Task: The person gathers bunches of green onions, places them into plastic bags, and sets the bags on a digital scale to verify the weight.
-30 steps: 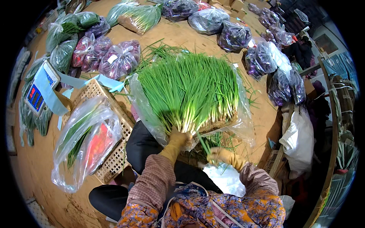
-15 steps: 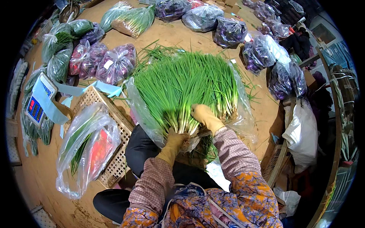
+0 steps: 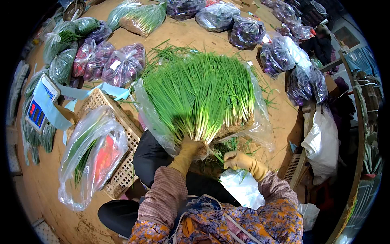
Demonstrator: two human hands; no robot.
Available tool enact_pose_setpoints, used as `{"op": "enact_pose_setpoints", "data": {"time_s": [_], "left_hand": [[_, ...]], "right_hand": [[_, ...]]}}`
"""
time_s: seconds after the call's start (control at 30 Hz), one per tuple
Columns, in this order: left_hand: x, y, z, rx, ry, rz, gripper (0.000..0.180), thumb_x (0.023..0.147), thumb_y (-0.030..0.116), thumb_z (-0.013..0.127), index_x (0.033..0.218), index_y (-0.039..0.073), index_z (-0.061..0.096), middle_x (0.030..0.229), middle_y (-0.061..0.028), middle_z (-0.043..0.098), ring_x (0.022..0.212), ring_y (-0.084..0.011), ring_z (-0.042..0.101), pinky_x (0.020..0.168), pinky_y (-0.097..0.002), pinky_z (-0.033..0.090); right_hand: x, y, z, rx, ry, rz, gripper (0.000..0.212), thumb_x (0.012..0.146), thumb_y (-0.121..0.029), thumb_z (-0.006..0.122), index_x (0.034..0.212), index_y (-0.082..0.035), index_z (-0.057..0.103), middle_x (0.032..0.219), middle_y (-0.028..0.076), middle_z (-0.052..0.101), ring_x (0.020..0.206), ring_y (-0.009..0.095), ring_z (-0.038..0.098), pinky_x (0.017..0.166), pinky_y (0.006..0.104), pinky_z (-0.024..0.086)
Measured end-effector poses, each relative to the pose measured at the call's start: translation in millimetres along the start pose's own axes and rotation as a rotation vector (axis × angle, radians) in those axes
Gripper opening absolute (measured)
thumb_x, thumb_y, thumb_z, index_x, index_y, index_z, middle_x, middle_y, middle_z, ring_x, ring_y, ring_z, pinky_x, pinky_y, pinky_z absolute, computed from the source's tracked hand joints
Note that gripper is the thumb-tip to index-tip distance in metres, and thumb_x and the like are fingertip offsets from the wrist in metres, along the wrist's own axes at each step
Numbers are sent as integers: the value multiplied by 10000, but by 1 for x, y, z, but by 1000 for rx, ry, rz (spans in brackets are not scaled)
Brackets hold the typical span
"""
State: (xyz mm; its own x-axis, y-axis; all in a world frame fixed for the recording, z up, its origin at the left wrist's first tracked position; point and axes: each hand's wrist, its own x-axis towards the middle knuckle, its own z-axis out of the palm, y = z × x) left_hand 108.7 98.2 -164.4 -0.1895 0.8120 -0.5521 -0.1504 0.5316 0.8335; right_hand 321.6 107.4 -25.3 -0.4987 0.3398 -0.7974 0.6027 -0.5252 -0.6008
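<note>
A broad sheaf of thin scallions [image 3: 199, 89] lies fanned out on a clear plastic sheet [image 3: 152, 118], green tops away from me and pale stems with brown roots towards me. My gloved left hand [image 3: 189, 151] is closed round the root end of a bunch at the near left of the sheaf. Lower and to the right, my gloved right hand [image 3: 243, 162] is apart from the sheaf, its fingers curled in a pinch. A thin green leaf [image 3: 218, 156] runs from the roots by my left hand to those fingertips. Loose trimmings [image 3: 233, 145] lie between the hands.
At left stands a tan plastic crate [image 3: 129, 156] with a clear bag [image 3: 89, 162] over it, and a scale display [image 3: 36, 116] beyond. Bags of purple vegetables [image 3: 124, 67] and bagged greens [image 3: 142, 18] ring the far side. A white plastic bag [image 3: 241, 189] lies near my right forearm.
My right hand has left the stems and moved down towards me, now pinching a thin leaf. My left hand stays on the root ends, only slightly shifted.
</note>
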Motion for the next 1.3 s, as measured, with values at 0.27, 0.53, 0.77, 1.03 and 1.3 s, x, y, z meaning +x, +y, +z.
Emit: {"op": "enact_pose_setpoints", "data": {"time_s": [0.27, 0.53, 0.77, 1.03, 1.3], "left_hand": [[-7, 23, -10, -76, 10, -88, 547, 622, -6, 673, 1088, -50, 391, 943, -164, 559, 798, -270, 573, 684, -328, 481], [-4, 32, -11, -426, -99, -363, 718, 662, 178, 700, 1221, -64, 319, 1155, -180, 456, 1051, -273, 455, 867, -390, 388], [-31, 68, -2, -554, -198, -424, 463, 763, 344, 573, 1140, 84, 507, 1101, -104, 525, 996, -274, 500, 834, -429, 416], [-35, 68, -5, -497, -279, -249, 470, 799, 318, 583, 1146, 25, 461, 1113, -117, 514, 1000, -237, 509, 867, -359, 412], [-18, 43, -6, -401, -183, -129, 792, 713, 437, 671, 1247, -38, 331, 1188, -178, 443, 1023, -275, 485, 821, -378, 433]], "right_hand": [[-13, 30, -6, -76, -5, 113, 116, 716, -105, 668, 676, -59, 570, 529, -20, 491, 453, 43, 435, 393, 203, 318], [45, 100, -60, -986, 416, 409, 441, 761, -267, 577, 1102, 9, 532, 995, 228, 584, 978, 329, 553, 792, 375, 453], [59, -66, 2, 6, 730, -240, 408, 847, -300, 530, 1151, -33, 484, 1002, 109, 593, 782, 123, 574, 719, 247, 478], [116, -73, 18, 29, 623, -312, 526, 774, -211, 608, 1209, 27, 432, 1118, 187, 537, 987, 255, 544, 865, 307, 423], [120, -50, 46, -151, 984, -628, 422, 777, -100, 563, 1168, 13, 449, 987, 143, 560, 845, 198, 538, 758, 275, 431]]}}
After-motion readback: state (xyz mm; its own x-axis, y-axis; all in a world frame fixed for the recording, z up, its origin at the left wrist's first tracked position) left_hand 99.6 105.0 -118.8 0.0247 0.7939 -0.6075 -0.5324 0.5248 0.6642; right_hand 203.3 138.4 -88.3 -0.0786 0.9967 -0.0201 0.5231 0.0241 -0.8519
